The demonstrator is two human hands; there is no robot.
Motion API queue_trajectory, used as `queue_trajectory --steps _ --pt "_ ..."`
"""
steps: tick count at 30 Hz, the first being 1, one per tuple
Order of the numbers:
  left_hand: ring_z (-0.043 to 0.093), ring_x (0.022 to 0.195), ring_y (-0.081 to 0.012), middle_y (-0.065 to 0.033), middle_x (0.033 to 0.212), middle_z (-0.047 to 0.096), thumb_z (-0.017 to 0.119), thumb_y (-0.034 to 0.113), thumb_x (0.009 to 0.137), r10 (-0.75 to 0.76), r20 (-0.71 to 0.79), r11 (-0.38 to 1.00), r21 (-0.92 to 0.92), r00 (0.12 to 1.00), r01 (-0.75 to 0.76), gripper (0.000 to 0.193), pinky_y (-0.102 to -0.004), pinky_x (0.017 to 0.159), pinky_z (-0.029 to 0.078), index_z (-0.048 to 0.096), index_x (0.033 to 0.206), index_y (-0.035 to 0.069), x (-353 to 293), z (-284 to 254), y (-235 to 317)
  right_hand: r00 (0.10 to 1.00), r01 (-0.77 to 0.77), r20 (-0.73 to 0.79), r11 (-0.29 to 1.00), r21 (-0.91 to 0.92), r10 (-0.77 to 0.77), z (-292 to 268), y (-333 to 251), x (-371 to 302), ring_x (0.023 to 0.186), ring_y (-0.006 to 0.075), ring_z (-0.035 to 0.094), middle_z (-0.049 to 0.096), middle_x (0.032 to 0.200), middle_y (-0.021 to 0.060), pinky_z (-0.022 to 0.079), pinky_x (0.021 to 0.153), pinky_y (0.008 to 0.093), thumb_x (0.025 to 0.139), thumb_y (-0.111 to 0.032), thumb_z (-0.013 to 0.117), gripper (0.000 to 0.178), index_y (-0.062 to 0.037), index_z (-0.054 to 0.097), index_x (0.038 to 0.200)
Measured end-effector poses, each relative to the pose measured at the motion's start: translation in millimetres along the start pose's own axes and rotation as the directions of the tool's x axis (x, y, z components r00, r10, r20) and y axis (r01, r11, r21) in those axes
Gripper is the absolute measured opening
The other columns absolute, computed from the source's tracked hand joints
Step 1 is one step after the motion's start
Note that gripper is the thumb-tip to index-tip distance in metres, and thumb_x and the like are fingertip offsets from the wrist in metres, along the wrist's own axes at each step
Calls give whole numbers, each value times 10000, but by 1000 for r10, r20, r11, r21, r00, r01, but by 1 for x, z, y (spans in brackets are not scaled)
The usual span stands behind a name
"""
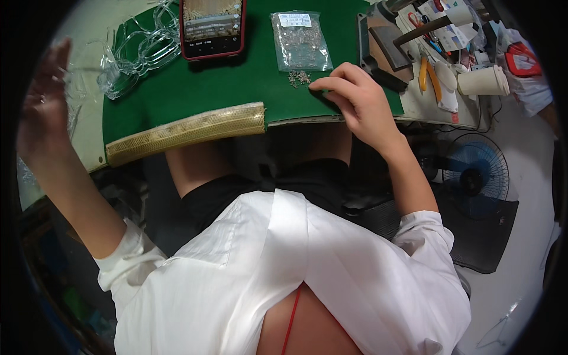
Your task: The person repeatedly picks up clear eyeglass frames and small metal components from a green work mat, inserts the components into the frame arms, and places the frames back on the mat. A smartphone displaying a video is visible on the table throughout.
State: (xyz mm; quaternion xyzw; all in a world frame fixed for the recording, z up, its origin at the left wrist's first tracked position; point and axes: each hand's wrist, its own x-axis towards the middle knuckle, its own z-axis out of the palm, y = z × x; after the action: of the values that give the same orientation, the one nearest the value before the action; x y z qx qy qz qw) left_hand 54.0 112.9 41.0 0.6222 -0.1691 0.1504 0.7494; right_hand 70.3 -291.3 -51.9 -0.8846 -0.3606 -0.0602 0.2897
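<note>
At the far left, my left hand is raised and smeared by motion. Clear thin plastic lies beside it, and whether the fingers hold any of it is not visible. My right hand reaches over the green mat. Its index finger is stretched out to the edge of a small pile of tiny metal pieces, and I see nothing held in its fingers. Just behind the pile lies a clear zip bag with a label and more small pieces inside. Several clear plastic eyeglass frames are heaped on the mat's left side.
A phone in a red case stands at the back. A gold textured strip covers the table's front edge. On the right are a dark metal block, yellow-handled pliers and a white cup. Below stands a blue fan.
</note>
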Motion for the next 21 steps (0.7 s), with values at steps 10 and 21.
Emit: queue_trajectory --steps 10,21 --pt "615 754 -169 -171 1082 582 634 221 806 -15 153 885 463 988 -58 610 -358 811 489 400 1300 -50 -67 95 -42 989 -137 -27 972 189 145 -4 11 3 660 194 570 581 786 78 450 613 284 797 -1 623 76 -14 638 871" --pt "630 703 -173 -159 1001 622 680 163 766 89 196 878 447 977 -170 642 -352 814 507 408 1299 -70 -65 111 -53 961 -248 -136 967 -58 239 13 1 14 691 256 570 585 730 68 442 612 348 776 -167 683 162 -30 598 763"
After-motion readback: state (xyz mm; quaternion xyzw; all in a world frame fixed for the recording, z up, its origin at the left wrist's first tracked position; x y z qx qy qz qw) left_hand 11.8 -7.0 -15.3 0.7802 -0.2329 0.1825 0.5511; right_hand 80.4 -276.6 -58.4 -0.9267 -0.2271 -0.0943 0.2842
